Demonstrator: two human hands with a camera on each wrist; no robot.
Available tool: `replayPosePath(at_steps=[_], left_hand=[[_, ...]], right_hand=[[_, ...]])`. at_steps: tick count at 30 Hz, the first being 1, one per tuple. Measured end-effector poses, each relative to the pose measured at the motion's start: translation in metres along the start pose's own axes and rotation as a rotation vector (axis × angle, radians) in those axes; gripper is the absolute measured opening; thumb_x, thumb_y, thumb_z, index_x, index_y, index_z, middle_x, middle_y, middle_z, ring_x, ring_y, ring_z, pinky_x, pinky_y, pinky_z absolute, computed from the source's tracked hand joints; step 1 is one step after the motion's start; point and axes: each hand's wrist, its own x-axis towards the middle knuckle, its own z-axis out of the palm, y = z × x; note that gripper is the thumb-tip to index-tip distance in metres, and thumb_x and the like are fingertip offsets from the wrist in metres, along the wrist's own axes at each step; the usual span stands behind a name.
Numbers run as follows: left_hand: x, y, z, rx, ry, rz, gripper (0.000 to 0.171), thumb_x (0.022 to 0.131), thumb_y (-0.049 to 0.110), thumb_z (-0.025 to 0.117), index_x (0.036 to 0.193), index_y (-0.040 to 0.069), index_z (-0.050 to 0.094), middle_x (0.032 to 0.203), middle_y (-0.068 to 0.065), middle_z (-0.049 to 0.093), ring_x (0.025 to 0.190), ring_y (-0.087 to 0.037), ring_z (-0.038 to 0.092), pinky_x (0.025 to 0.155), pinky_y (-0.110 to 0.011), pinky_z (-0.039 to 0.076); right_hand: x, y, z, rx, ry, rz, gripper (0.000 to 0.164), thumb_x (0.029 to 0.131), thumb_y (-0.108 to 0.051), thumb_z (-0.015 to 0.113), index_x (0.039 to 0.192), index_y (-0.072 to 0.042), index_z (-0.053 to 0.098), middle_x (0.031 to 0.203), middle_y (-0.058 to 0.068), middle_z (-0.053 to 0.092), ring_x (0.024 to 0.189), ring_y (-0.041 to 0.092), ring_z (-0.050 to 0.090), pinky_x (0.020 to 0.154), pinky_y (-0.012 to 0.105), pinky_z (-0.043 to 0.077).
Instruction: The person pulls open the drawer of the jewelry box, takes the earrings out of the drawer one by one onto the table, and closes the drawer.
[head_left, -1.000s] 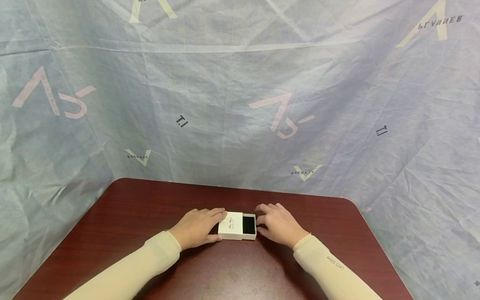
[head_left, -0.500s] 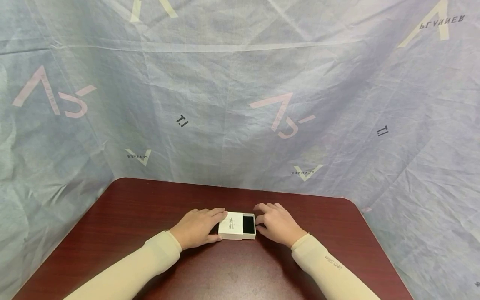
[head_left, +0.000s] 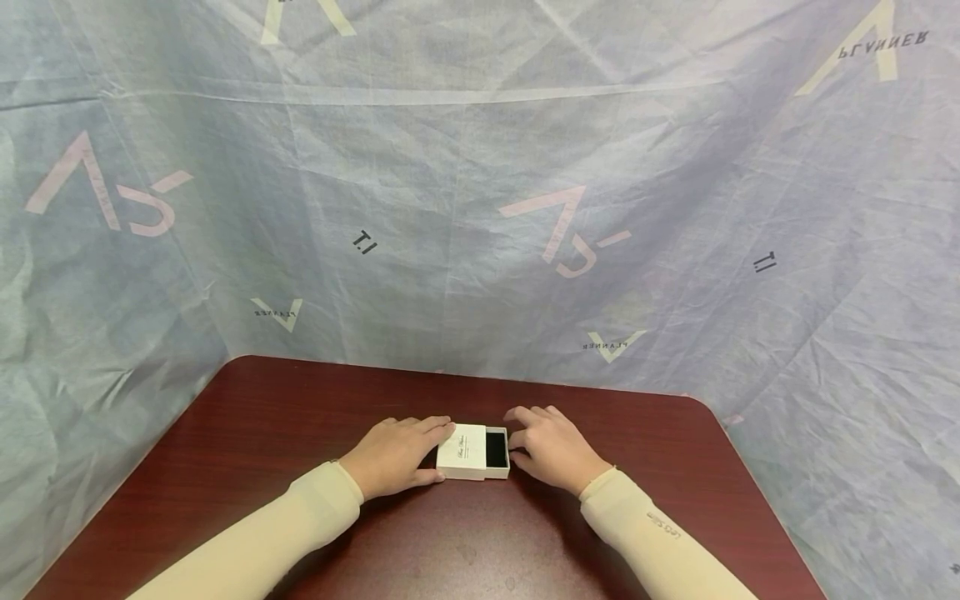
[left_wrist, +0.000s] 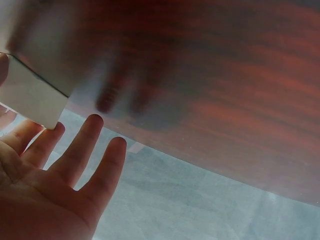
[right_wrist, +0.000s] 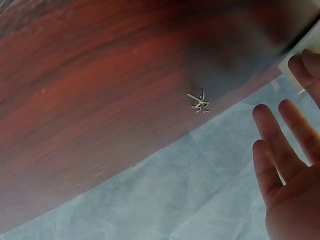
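A small white slide-out box lies on the table with its tray partly out on the right, showing a dark lining. My left hand holds the box's outer sleeve at its left end, thumb at the front corner and a finger at the back corner. In the left wrist view, the other fingers are spread. My right hand touches the tray's right end with its fingertips; its other fingers extend apart in the right wrist view. A small silvery, branched thing lies on the table there.
The dark red wooden table has rounded far corners. A grey printed cloth hangs behind it and along both sides. In the head view, the silvery thing cannot be made out.
My right hand has shifted slightly left, and the tray has slid a little further into the sleeve. The left hand and the sleeve have stayed in place.
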Motion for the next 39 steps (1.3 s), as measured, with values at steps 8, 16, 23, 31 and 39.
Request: replayPosePath(at_steps=[8, 16, 23, 31, 39], left_hand=[[-0.0003, 0.0009, -0.0013, -0.002, -0.003, -0.001, 0.078, 0.107, 0.055, 0.086, 0.172, 0.019, 0.062, 0.178, -0.002, 0.064, 0.146, -0.030, 0.076, 0.114, -0.058, 0.066], [0.0000, 0.0012, -0.0025, -0.008, -0.011, -0.004, 0.078, 0.107, 0.054, 0.086, 0.173, 0.019, 0.062, 0.179, -0.002, 0.063, 0.147, -0.030, 0.076, 0.115, -0.059, 0.066], [0.0007, 0.0005, -0.0020, -0.011, -0.017, -0.007, 0.078, 0.107, 0.054, 0.087, 0.173, 0.019, 0.062, 0.179, -0.002, 0.063, 0.147, -0.031, 0.076, 0.116, -0.059, 0.066], [0.0008, 0.0002, -0.0016, -0.010, -0.017, -0.009, 0.078, 0.107, 0.055, 0.086, 0.173, 0.019, 0.062, 0.179, -0.002, 0.063, 0.148, -0.030, 0.075, 0.116, -0.059, 0.066], [0.0010, 0.0003, -0.0005, -0.013, -0.016, -0.009, 0.078, 0.107, 0.055, 0.086, 0.173, 0.019, 0.062, 0.179, -0.001, 0.063, 0.146, -0.031, 0.076, 0.115, -0.059, 0.066]], right_hand=[[0.0013, -0.0025, -0.0001, 0.007, -0.009, 0.003, 0.008, 0.093, -0.022, 0.099, 0.094, -0.028, 0.093, 0.135, 0.002, 0.081, 0.106, 0.021, 0.078, 0.086, 0.037, 0.055], [0.0044, -0.0052, -0.0015, 0.012, -0.019, 0.001, 0.008, 0.095, -0.023, 0.099, 0.095, -0.028, 0.094, 0.136, 0.003, 0.081, 0.108, 0.022, 0.079, 0.086, 0.038, 0.056], [0.0057, -0.0065, 0.0005, 0.012, -0.018, 0.002, 0.008, 0.095, -0.023, 0.099, 0.096, -0.028, 0.094, 0.136, 0.002, 0.081, 0.109, 0.022, 0.079, 0.086, 0.038, 0.056], [0.0073, -0.0082, 0.0008, 0.016, -0.004, -0.010, 0.009, 0.094, -0.022, 0.099, 0.096, -0.029, 0.094, 0.136, 0.002, 0.082, 0.109, 0.022, 0.080, 0.086, 0.037, 0.057], [0.0094, -0.0101, 0.0027, 0.015, -0.005, -0.005, 0.008, 0.094, -0.022, 0.099, 0.096, -0.028, 0.094, 0.136, 0.000, 0.081, 0.109, 0.021, 0.080, 0.086, 0.036, 0.056]])
